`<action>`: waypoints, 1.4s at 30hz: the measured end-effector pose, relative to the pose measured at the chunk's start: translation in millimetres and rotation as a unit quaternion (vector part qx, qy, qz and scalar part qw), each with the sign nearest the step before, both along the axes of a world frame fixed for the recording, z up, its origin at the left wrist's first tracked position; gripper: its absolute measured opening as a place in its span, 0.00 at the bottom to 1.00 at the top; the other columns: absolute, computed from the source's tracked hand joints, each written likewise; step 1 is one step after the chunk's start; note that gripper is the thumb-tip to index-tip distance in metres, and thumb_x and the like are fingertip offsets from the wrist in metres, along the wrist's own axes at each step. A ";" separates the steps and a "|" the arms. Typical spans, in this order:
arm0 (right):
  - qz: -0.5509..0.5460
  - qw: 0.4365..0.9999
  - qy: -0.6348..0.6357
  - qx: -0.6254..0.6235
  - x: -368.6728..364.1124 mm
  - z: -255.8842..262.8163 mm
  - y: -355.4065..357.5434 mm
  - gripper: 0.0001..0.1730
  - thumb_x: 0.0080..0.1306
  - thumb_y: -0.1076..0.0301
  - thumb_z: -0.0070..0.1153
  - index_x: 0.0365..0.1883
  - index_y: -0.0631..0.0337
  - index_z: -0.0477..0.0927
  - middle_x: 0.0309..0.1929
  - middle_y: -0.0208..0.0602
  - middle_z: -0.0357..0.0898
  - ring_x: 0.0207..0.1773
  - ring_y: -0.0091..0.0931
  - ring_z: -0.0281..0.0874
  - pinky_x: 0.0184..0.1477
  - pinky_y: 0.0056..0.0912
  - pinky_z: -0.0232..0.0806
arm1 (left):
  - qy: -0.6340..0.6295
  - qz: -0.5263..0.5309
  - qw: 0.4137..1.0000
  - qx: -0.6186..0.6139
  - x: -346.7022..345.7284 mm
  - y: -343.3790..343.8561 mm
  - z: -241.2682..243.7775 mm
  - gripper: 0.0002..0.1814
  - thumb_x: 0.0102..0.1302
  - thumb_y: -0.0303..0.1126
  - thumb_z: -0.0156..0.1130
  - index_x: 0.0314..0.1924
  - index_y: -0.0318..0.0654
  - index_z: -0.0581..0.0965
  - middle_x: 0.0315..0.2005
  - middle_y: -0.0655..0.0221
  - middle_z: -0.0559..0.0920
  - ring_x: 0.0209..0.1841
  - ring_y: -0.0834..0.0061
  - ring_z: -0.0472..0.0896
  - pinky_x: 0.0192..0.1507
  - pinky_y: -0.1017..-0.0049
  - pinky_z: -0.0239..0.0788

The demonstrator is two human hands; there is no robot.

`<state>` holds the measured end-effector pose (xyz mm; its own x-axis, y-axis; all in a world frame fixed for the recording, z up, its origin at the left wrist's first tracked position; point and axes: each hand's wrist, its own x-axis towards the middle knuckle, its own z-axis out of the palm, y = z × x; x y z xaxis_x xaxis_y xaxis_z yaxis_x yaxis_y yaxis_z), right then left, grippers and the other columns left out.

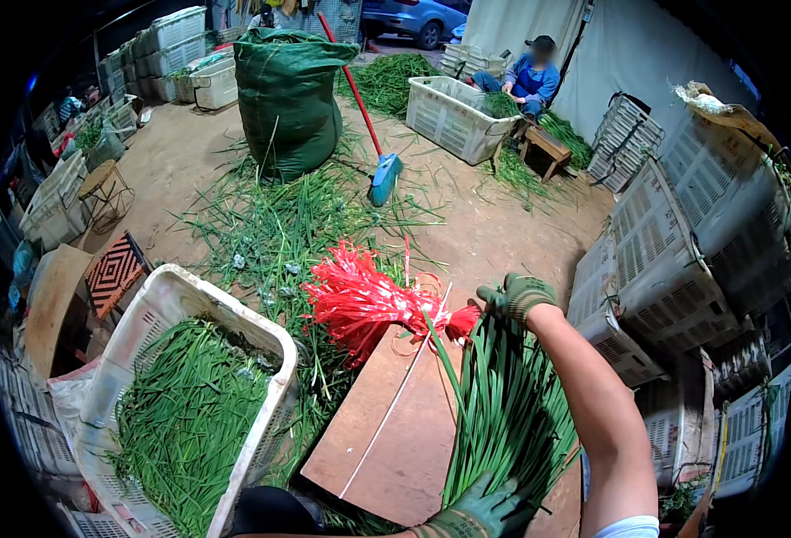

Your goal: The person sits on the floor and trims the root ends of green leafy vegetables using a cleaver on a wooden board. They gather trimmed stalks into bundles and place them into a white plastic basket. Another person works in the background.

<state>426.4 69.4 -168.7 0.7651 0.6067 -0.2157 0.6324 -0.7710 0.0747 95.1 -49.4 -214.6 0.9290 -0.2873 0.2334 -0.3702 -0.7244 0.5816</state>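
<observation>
A large bunch of long flat green leaves, likely garlic chives (503, 397), lies along the right side of a wooden board (388, 417). My right hand (519, 296), in a green knit-cuffed work glove, is at the bunch's far end; its fingertips are partly hidden. Near the bottom edge, my left hand (479, 514) rests on the near end of the leaves in a similar glove, fingers spread. A bundle of red plastic tie strips (375, 296) sits across the board's far end. A thin white cord or stick (395, 400) runs lengthwise over the board.
At left stands a white plastic crate (281, 376) of loose greens. Trimmings (281, 222) litter the floor around a green woven sack (288, 107) and a broom (385, 178). Stacked crates (657, 255) rise at right. Another person (533, 74) sits beside a crate (459, 118).
</observation>
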 end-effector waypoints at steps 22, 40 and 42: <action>0.055 0.996 0.064 0.023 47.6 -12.4 -73.5 0.36 0.57 0.35 0.58 0.50 0.58 0.81 0.41 0.47 0.84 0.48 0.40 0.82 0.52 0.36 0.71 | -0.076 0.043 0.995 -0.050 1.6 2.2 5.4 0.33 0.55 0.52 0.60 0.57 0.41 0.76 0.66 0.55 0.68 0.71 0.52 0.59 0.70 0.40 0.40; 0.030 0.886 -0.374 0.272 112.6 -27.0 -103.1 0.29 0.64 0.51 0.55 0.59 0.58 0.73 0.60 0.53 0.72 0.61 0.45 0.70 0.59 0.47 0.65 | -0.160 0.068 0.982 -0.079 1.2 -5.7 -9.8 0.30 0.53 0.50 0.59 0.51 0.36 0.78 0.60 0.53 0.73 0.66 0.48 0.64 0.66 0.38 0.47; -0.016 0.904 -0.370 0.215 116.2 -22.2 -117.1 0.35 0.64 0.49 0.53 0.65 0.59 0.68 0.69 0.53 0.61 0.69 0.50 0.58 0.68 0.50 0.56 | -0.166 0.053 0.982 -0.075 5.0 -10.9 -22.5 0.31 0.52 0.50 0.60 0.51 0.36 0.78 0.59 0.53 0.73 0.65 0.47 0.66 0.66 0.39 0.49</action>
